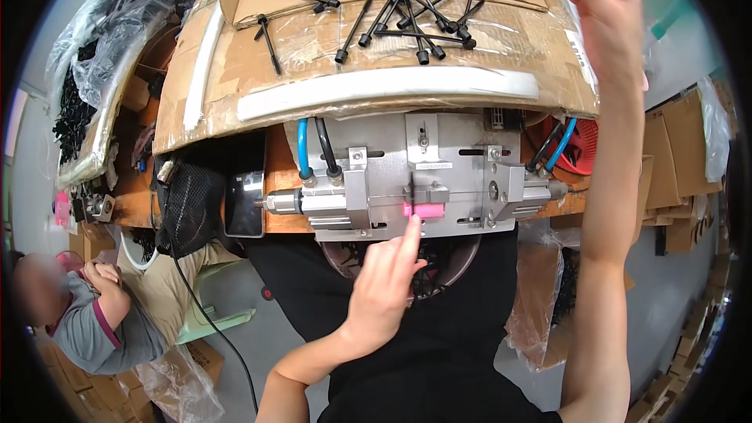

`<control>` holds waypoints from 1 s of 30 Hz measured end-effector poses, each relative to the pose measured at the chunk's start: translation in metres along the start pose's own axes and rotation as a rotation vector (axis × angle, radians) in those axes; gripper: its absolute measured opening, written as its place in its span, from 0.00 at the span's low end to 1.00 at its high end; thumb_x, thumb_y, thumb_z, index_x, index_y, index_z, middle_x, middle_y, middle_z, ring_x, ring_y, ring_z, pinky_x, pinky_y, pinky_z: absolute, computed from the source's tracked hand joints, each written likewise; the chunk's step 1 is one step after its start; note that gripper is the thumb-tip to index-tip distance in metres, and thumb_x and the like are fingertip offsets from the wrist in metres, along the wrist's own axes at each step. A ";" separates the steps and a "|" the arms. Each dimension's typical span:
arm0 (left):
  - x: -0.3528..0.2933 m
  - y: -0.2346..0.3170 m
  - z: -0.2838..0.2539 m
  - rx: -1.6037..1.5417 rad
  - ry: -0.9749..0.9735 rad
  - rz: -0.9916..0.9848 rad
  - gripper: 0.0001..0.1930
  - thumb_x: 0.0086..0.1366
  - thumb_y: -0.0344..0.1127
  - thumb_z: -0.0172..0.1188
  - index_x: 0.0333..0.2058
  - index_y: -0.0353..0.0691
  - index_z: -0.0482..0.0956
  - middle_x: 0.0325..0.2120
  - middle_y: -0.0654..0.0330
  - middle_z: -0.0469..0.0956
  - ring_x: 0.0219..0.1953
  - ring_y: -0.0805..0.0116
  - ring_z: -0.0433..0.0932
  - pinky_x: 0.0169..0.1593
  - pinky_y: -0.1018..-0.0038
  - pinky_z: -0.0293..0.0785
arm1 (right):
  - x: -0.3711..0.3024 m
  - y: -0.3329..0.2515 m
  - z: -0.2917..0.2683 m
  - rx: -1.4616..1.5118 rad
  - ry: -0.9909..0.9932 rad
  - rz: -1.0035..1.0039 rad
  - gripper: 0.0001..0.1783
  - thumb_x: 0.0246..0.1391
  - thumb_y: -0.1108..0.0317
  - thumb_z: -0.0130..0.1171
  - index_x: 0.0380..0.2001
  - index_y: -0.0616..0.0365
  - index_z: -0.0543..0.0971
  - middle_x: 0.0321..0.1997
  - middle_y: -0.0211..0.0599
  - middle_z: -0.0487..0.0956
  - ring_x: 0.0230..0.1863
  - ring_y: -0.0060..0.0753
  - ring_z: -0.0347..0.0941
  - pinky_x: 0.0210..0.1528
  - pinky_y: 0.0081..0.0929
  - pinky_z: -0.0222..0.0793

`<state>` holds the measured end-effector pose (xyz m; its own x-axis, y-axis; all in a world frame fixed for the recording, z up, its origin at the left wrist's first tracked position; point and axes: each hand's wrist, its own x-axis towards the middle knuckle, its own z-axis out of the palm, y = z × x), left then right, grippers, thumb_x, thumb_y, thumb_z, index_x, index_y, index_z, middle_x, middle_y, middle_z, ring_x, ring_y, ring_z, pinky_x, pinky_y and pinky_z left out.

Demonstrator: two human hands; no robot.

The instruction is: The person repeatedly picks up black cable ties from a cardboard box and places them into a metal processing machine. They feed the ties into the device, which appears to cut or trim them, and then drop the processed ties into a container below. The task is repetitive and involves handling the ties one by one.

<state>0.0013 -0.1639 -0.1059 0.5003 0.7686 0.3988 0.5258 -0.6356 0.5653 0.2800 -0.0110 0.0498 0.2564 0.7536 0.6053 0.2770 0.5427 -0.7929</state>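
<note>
My left hand [380, 286] reaches over the near edge of a metal fixture plate [462, 176]. Its index finger is stretched out, the tip at a small pink block [427, 210] in the middle of the plate; the other fingers are partly curled. Just beyond the block, a thin black part [413, 185] lies in line with the fixture's centre. Raised at the upper right, beside the cardboard, is my right hand [599, 4]. Its fingers are apart, with nothing visible in them, and the top frame edge cuts some off. Several black rods with thick heads [392, 19] lie scattered on the cardboard [313, 39].
Pneumatic cylinders [329, 207] with blue and black hoses flank the plate. Below its near edge sits a bowl [462, 262] of black parts. A phone-like dark slab [245, 204] and black mesh bag [188, 207] lie left. A red basket [580, 149] stands right. Another person [102, 313] sits lower left.
</note>
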 end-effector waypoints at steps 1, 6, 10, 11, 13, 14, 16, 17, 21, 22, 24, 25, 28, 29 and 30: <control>-0.002 0.003 0.008 0.046 -0.044 -0.007 0.34 0.57 0.23 0.64 0.62 0.28 0.63 0.38 0.55 0.72 0.40 0.60 0.72 0.46 0.68 0.71 | -0.007 -0.001 -0.005 0.049 0.028 -0.030 0.12 0.61 0.69 0.59 0.45 0.64 0.78 0.34 0.42 0.83 0.32 0.27 0.79 0.30 0.18 0.75; 0.007 0.009 0.023 0.154 -0.119 0.030 0.38 0.55 0.25 0.65 0.64 0.27 0.60 0.36 0.54 0.69 0.38 0.59 0.70 0.45 0.66 0.70 | -0.048 -0.015 -0.059 0.170 -0.055 -0.078 0.16 0.68 0.67 0.51 0.55 0.62 0.74 0.47 0.45 0.79 0.37 0.24 0.70 0.42 0.17 0.66; 0.009 0.006 0.023 0.234 -0.122 0.015 0.38 0.55 0.24 0.65 0.64 0.26 0.60 0.36 0.55 0.70 0.38 0.59 0.70 0.45 0.65 0.70 | -0.096 -0.036 -0.017 0.196 0.007 -0.153 0.10 0.60 0.75 0.57 0.45 0.64 0.73 0.38 0.46 0.82 0.32 0.33 0.77 0.35 0.27 0.73; 0.011 0.008 0.021 0.229 -0.133 0.010 0.38 0.54 0.24 0.65 0.63 0.26 0.61 0.36 0.55 0.70 0.38 0.59 0.70 0.46 0.65 0.70 | -0.113 -0.034 -0.016 0.129 0.002 -0.172 0.13 0.60 0.75 0.58 0.47 0.66 0.72 0.38 0.46 0.82 0.32 0.33 0.77 0.35 0.26 0.74; 0.012 0.008 0.014 0.208 -0.153 -0.002 0.37 0.54 0.24 0.65 0.63 0.28 0.63 0.36 0.55 0.71 0.38 0.59 0.71 0.46 0.66 0.71 | -0.154 -0.028 -0.006 -0.066 -0.020 -0.161 0.15 0.56 0.78 0.62 0.47 0.65 0.74 0.37 0.44 0.82 0.32 0.32 0.77 0.36 0.26 0.74; 0.016 0.006 0.006 0.185 -0.161 0.000 0.36 0.54 0.24 0.65 0.62 0.29 0.64 0.36 0.55 0.71 0.38 0.59 0.71 0.46 0.66 0.71 | -0.178 -0.023 0.000 -0.132 -0.114 -0.161 0.17 0.53 0.81 0.63 0.46 0.66 0.74 0.36 0.43 0.82 0.32 0.33 0.77 0.35 0.26 0.75; 0.043 0.004 -0.017 0.052 -0.089 0.050 0.32 0.53 0.21 0.64 0.59 0.36 0.71 0.36 0.54 0.73 0.40 0.57 0.72 0.46 0.65 0.71 | -0.227 -0.017 0.012 -0.252 -0.216 -0.078 0.23 0.46 0.86 0.65 0.48 0.67 0.75 0.34 0.43 0.81 0.31 0.35 0.77 0.35 0.27 0.75; 0.064 -0.005 -0.032 0.066 -0.048 0.084 0.25 0.56 0.20 0.60 0.55 0.39 0.76 0.35 0.52 0.73 0.41 0.55 0.73 0.46 0.64 0.71 | -0.247 -0.014 0.020 -0.297 -0.228 0.004 0.27 0.44 0.87 0.66 0.51 0.68 0.75 0.32 0.43 0.80 0.31 0.36 0.77 0.35 0.27 0.75; 0.169 -0.064 -0.067 0.441 0.353 0.193 0.10 0.63 0.25 0.57 0.43 0.39 0.78 0.34 0.55 0.73 0.36 0.58 0.74 0.44 0.67 0.71 | -0.282 0.004 0.046 -0.372 -0.280 0.043 0.37 0.42 0.87 0.66 0.60 0.68 0.70 0.30 0.43 0.78 0.30 0.38 0.75 0.35 0.30 0.73; 0.184 -0.080 -0.077 0.291 0.196 0.119 0.08 0.64 0.26 0.57 0.42 0.38 0.77 0.33 0.57 0.74 0.35 0.62 0.74 0.42 0.69 0.71 | -0.282 0.007 0.053 -0.341 -0.297 0.027 0.37 0.43 0.85 0.66 0.61 0.68 0.70 0.28 0.41 0.76 0.29 0.36 0.73 0.33 0.31 0.71; 0.199 -0.094 -0.091 0.119 -0.029 0.079 0.05 0.64 0.27 0.58 0.39 0.36 0.77 0.30 0.60 0.74 0.32 0.72 0.73 0.38 0.75 0.72 | -0.282 0.011 0.058 -0.365 -0.342 0.041 0.37 0.44 0.84 0.66 0.61 0.67 0.69 0.27 0.41 0.74 0.27 0.36 0.71 0.31 0.32 0.70; 0.200 -0.094 -0.095 0.100 -0.060 0.044 0.05 0.64 0.27 0.58 0.38 0.36 0.77 0.30 0.60 0.74 0.32 0.72 0.73 0.38 0.76 0.71 | -0.281 0.014 0.059 -0.384 -0.360 0.052 0.37 0.45 0.83 0.66 0.62 0.67 0.69 0.26 0.40 0.73 0.26 0.36 0.70 0.31 0.32 0.69; 0.191 -0.085 -0.105 0.085 -0.125 -0.026 0.05 0.64 0.27 0.59 0.37 0.35 0.79 0.28 0.62 0.75 0.32 0.76 0.72 0.40 0.79 0.70 | -0.281 0.018 0.058 -0.390 -0.358 0.076 0.37 0.46 0.80 0.67 0.62 0.64 0.69 0.25 0.39 0.72 0.25 0.36 0.69 0.30 0.33 0.68; 0.190 -0.085 -0.105 0.051 -0.155 -0.016 0.05 0.63 0.27 0.59 0.38 0.35 0.79 0.28 0.62 0.76 0.33 0.76 0.72 0.40 0.79 0.70 | -0.281 0.018 0.054 -0.407 -0.372 0.098 0.37 0.45 0.79 0.68 0.62 0.64 0.69 0.26 0.39 0.72 0.26 0.36 0.69 0.30 0.33 0.68; 0.187 -0.085 -0.106 0.023 -0.183 -0.009 0.06 0.63 0.27 0.59 0.39 0.35 0.80 0.29 0.63 0.76 0.33 0.76 0.72 0.41 0.79 0.70 | -0.277 0.015 0.051 -0.423 -0.408 0.068 0.37 0.45 0.78 0.69 0.62 0.63 0.70 0.26 0.39 0.73 0.26 0.36 0.70 0.30 0.33 0.68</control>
<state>-0.0225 0.0420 -0.0029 0.6113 0.7495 0.2540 0.5458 -0.6317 0.5505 0.1664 -0.1922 -0.1334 -0.0668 0.9088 0.4118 0.6391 0.3559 -0.6818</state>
